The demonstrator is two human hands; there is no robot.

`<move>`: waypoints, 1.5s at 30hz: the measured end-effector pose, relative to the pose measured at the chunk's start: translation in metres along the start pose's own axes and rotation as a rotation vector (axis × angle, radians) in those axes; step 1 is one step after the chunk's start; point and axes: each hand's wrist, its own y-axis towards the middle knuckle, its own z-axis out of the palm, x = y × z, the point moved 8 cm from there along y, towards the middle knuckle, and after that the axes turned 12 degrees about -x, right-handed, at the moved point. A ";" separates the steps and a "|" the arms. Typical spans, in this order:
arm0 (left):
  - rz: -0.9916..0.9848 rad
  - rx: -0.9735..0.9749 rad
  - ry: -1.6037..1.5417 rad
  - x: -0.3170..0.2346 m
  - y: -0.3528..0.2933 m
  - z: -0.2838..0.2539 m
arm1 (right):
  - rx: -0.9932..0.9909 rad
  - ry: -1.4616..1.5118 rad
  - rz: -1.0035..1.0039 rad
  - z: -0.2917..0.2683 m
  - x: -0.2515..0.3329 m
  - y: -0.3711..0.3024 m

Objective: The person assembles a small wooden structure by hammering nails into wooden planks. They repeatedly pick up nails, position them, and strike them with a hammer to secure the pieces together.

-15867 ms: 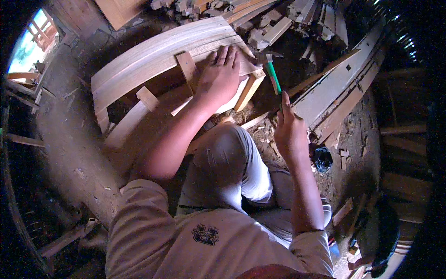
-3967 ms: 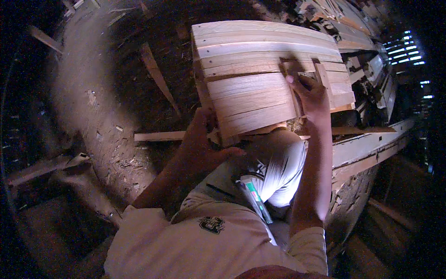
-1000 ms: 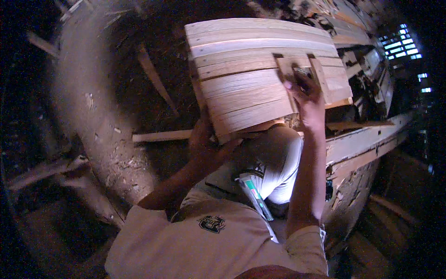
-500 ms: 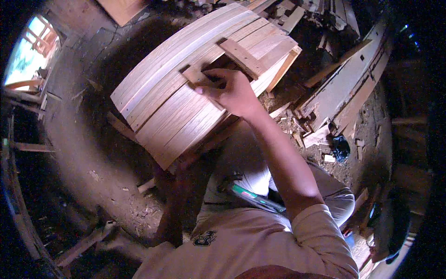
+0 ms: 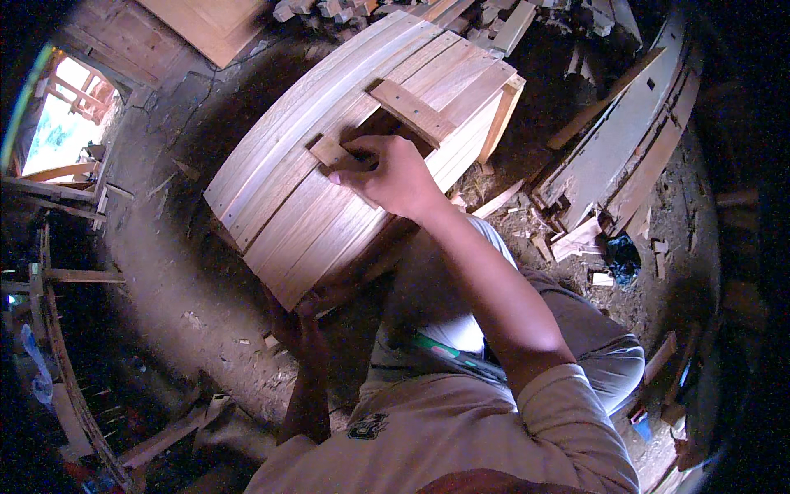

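Observation:
A large box of pale wooden slats (image 5: 329,206) is tilted in front of me, its slatted face up. A rectangular opening in that face lies between two short cross battens, the far batten (image 5: 411,113) and the near batten (image 5: 331,151). My right hand (image 5: 391,174) is closed round the near batten at the opening's edge, thumb on top and fingertips hidden inside. In shadow, my left hand (image 5: 304,317) grips the box's near lower corner from below; its fingers show only dimly. A tool with a green and black handle (image 5: 440,347) lies across my lap.
Scrap boards (image 5: 337,10) are piled beyond the box. To the right lie a long pale panel (image 5: 605,136), wood offcuts (image 5: 576,239) and a dark crumpled bag (image 5: 623,259) on the dirt floor. A timber frame (image 5: 70,354) stands at the left, near a bright opening (image 5: 70,115).
The view has shifted a little, and the box's far end sits slightly more to the left. My right hand keeps its hold on the same batten; the left stays under the corner.

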 end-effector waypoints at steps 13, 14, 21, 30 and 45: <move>0.017 0.038 0.006 -0.008 0.000 -0.002 | 0.183 0.015 0.077 0.004 -0.009 0.006; 0.016 0.041 -0.001 -0.008 0.000 -0.003 | 0.183 0.067 0.085 0.003 -0.012 0.007; 0.025 0.042 -0.014 -0.013 0.012 0.004 | 0.181 0.073 0.110 0.004 -0.015 0.005; -0.017 0.001 0.027 -0.017 0.021 0.009 | 0.186 0.030 0.022 0.003 -0.004 0.006; 0.043 0.141 -0.101 -0.010 0.022 0.007 | -0.274 -0.458 -0.469 -0.037 0.064 -0.040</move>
